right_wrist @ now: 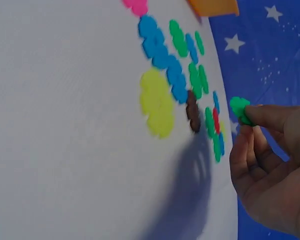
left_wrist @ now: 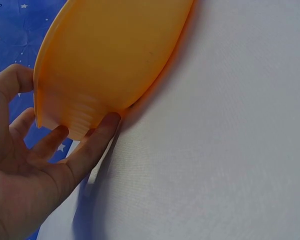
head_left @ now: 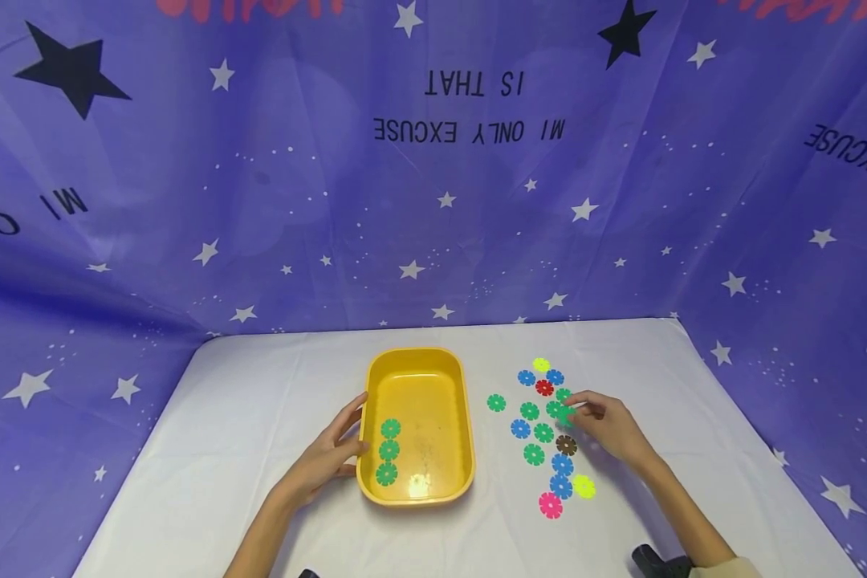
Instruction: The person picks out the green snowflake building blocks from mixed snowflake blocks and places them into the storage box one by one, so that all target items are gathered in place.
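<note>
My left hand [head_left: 323, 457] holds the left side of a yellow plastic tray [head_left: 470, 449]; in the left wrist view, its fingers [left_wrist: 92, 150] spread along the outer wall and rim. Inside the tray, three green notched discs [head_left: 389, 450] lie in a column near the left wall. My right hand [head_left: 610, 425] pinches one green notched disc [right_wrist: 240, 110] between thumb and fingertips, raised off the table in the right wrist view. Beneath and left of it lie loose notched discs, among them a brown one [head_left: 567, 445], a red one [head_left: 545, 388] and several green ones [head_left: 530, 411].
More discs lie on the white table [head_left: 260, 401]: several blue ones [head_left: 561, 486], yellow ones [head_left: 584, 486] and a pink one [head_left: 551, 505] nearest me. A purple star-patterned cloth [head_left: 376, 233] hangs behind and along the sides.
</note>
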The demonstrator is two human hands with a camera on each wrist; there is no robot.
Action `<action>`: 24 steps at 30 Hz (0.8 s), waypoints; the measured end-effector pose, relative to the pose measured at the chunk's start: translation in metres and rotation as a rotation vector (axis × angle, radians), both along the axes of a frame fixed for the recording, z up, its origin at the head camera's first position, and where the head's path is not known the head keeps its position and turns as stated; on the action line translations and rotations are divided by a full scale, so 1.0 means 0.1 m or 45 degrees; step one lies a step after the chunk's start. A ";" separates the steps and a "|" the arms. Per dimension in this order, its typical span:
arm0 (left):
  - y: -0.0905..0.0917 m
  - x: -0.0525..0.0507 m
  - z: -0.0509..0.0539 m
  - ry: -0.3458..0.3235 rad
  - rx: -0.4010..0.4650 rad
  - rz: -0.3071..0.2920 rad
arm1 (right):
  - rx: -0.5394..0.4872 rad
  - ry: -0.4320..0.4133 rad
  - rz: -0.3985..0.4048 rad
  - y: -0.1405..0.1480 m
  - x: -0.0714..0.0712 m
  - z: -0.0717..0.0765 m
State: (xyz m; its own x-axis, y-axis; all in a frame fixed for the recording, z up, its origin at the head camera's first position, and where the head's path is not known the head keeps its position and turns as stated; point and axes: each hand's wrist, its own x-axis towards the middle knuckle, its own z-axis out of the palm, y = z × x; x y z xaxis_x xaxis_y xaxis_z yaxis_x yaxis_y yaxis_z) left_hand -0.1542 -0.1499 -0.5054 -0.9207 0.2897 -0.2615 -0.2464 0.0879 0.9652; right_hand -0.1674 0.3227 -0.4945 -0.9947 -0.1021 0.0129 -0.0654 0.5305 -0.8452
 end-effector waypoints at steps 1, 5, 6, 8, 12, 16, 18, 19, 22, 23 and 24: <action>0.00 0.00 0.00 0.000 0.005 0.001 | -0.018 0.007 0.007 -0.04 -0.01 0.02; -0.01 -0.01 -0.01 -0.004 0.029 -0.008 | -0.098 0.030 0.056 -0.22 -0.05 0.11; -0.01 -0.01 -0.01 -0.004 0.029 -0.009 | -0.125 0.039 0.076 -0.27 -0.06 0.13; -0.01 0.00 0.00 -0.005 0.031 -0.010 | -0.171 0.051 0.111 -0.37 -0.08 0.18; -0.01 0.00 0.00 -0.005 0.037 -0.013 | -0.195 0.081 0.156 -0.59 -0.14 0.26; -0.01 0.00 0.00 -0.002 0.036 -0.012 | -0.203 0.070 0.163 -0.82 -0.20 0.34; -0.01 0.00 -0.01 -0.003 0.033 -0.005 | -0.250 0.036 0.157 -0.93 -0.22 0.36; -0.01 0.00 -0.01 -0.004 0.031 -0.002 | -0.273 0.011 0.151 -0.99 -0.24 0.37; -0.01 0.00 -0.01 -0.009 0.028 0.001 | -0.332 -0.040 0.158 -1.15 -0.29 0.38; -0.01 -0.01 -0.01 -0.009 0.027 0.001 | -0.340 -0.054 0.162 -1.21 -0.30 0.38; -0.01 -0.01 -0.01 -0.010 0.026 0.001 | -0.349 -0.065 0.174 -1.26 -0.32 0.37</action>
